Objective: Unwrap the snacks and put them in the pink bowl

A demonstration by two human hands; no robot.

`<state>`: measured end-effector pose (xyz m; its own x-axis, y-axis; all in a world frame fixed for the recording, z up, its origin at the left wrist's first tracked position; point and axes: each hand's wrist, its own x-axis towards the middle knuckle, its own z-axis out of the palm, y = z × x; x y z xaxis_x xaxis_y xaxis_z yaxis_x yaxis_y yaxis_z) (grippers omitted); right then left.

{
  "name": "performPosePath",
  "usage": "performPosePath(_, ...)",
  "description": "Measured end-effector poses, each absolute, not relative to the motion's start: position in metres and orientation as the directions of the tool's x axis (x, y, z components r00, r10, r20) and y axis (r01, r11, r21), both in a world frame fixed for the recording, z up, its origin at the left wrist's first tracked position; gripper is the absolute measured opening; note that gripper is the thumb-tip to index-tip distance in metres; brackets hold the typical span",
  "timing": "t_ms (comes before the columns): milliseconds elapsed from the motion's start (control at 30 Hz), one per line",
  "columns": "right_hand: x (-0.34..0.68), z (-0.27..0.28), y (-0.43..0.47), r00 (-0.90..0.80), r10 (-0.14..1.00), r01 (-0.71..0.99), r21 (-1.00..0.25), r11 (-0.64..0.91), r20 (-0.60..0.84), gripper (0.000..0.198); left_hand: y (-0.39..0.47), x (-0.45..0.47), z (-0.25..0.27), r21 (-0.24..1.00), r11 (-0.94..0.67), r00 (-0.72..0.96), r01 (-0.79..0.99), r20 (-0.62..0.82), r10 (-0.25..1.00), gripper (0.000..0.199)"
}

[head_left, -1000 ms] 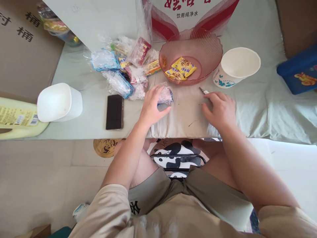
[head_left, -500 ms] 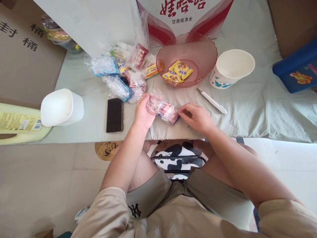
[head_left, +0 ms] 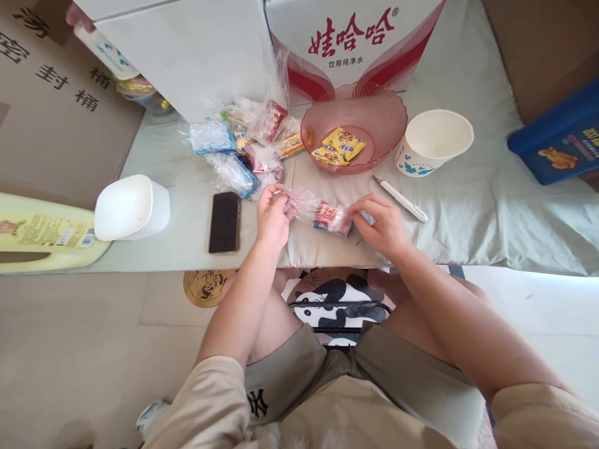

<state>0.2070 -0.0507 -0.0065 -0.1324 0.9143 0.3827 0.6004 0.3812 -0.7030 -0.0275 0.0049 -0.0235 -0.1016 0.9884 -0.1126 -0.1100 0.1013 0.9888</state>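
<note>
My left hand (head_left: 274, 215) is closed on the crumpled clear plastic wrap (head_left: 303, 202). At the other end, my right hand (head_left: 381, 224) pinches the right side of a small red-and-blue snack packet (head_left: 330, 217). The wrap stretches between my left hand and the packet, just above the cloth near the table's front edge. Behind my left hand lies a heap of plastic-wrapped snack packs (head_left: 234, 173). Beyond the packet stands a pink ribbed bowl (head_left: 393, 121) with several yellow snack packets (head_left: 345, 143) inside. A white utility knife (head_left: 402, 199) rests beyond my right hand.
A phone (head_left: 224, 222) and a white plastic tub (head_left: 133, 209) are on the left, beside a yellow jug (head_left: 51, 234). A paper cup (head_left: 435, 143) and a blue container (head_left: 555, 131) stand right. White cartons (head_left: 355, 37) rise behind. Another person's hand (head_left: 73, 15) shows at top left.
My hands have moved apart, and the wrap is drawn out leftward with more of the packet's red face showing. The view has shifted slightly. Another person's hand and a paper cup have appeared at top left.
</note>
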Motion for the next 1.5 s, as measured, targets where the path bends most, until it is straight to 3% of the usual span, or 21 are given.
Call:
performPosePath(133, 0.219, -0.008, -0.052, 0.071, 0.910, 0.652, -0.710, 0.267, 0.408, 0.017, 0.007, -0.034, -0.028, 0.999, 0.038, -0.178, 0.033, -0.032, 0.984, 0.016)
performPosePath(300, 0.205, -0.009, -0.057, -0.244, 0.881, 0.552, -0.689, 0.470, 0.406, 0.046, 0.002, -0.029, -0.022, 0.970, -0.150, -0.029, 0.194, 0.159, 0.987, 0.027)
performPosePath(400, 0.197, -0.007, -0.055, -0.284, 0.896, 0.565, -0.695, 0.444, 0.342, 0.025, -0.003, -0.027, -0.016, 0.934, -0.269, 0.137, 0.236, 0.242, 0.960, 0.034)
performPosePath(533, 0.206, -0.007, -0.047, -0.141, 0.912, 0.532, -0.747, 0.398, 0.385, 0.012, -0.007, -0.026, -0.012, 0.890, -0.335, 0.306, 0.308, 0.241, 0.921, 0.037)
performPosePath(667, 0.223, -0.012, -0.043, 0.097, 0.908, 0.530, -0.793, 0.300, 0.408, 0.013, -0.003, -0.028, -0.014, 0.892, -0.224, 0.098, 0.393, 0.202, 0.974, 0.009)
performPosePath(767, 0.229, -0.012, -0.044, 0.240, 0.908, 0.517, -0.837, 0.181, 0.345, 0.015, 0.001, -0.033, -0.013, 0.867, -0.226, -0.035, 0.444, 0.269, 0.963, 0.009)
performPosePath(867, 0.231, -0.009, -0.048, 0.256, 0.929, 0.502, -0.858, 0.108, 0.267, 0.023, -0.001, -0.037, -0.007, 0.749, -0.370, 0.101, 0.550, 0.380, 0.920, 0.019)
performPosePath(1000, 0.229, -0.009, -0.050, -0.061, 0.965, 0.698, -0.681, 0.224, 0.255, 0.032, -0.011, -0.037, -0.004, 0.582, -0.509, 0.397, 0.634, 0.320, 0.860, 0.025)
performPosePath(1100, 0.225, -0.008, -0.054, -0.238, 0.899, 0.752, -0.516, 0.410, 0.368, 0.020, -0.016, -0.038, -0.001, 0.562, -0.477, 0.343, 0.676, 0.333, 0.878, 0.006)
performPosePath(1267, 0.219, 0.012, -0.074, -0.212, 0.791, 0.759, -0.413, 0.503, 0.574, 0.015, -0.025, -0.042, 0.015, 0.539, -0.561, 0.274, 0.628, 0.521, 0.808, 0.006)
performPosePath(1367, 0.214, 0.022, -0.090, -0.442, 0.790, 0.614, -0.498, 0.612, 0.426, 0.019, -0.029, -0.041, 0.018, 0.546, -0.557, 0.251, 0.625, 0.535, 0.807, 0.005)
performPosePath(1433, 0.209, 0.024, -0.097, -0.615, 0.769, 0.592, -0.542, 0.596, 0.174, 0.025, -0.028, -0.039, 0.016, 0.562, -0.491, 0.223, 0.666, 0.477, 0.850, 0.012)
performPosePath(1500, 0.205, 0.023, -0.099, -0.624, 0.777, 0.711, -0.470, 0.523, -0.078, 0.032, -0.025, -0.036, 0.012, 0.585, -0.430, 0.226, 0.688, 0.391, 0.892, 0.026)
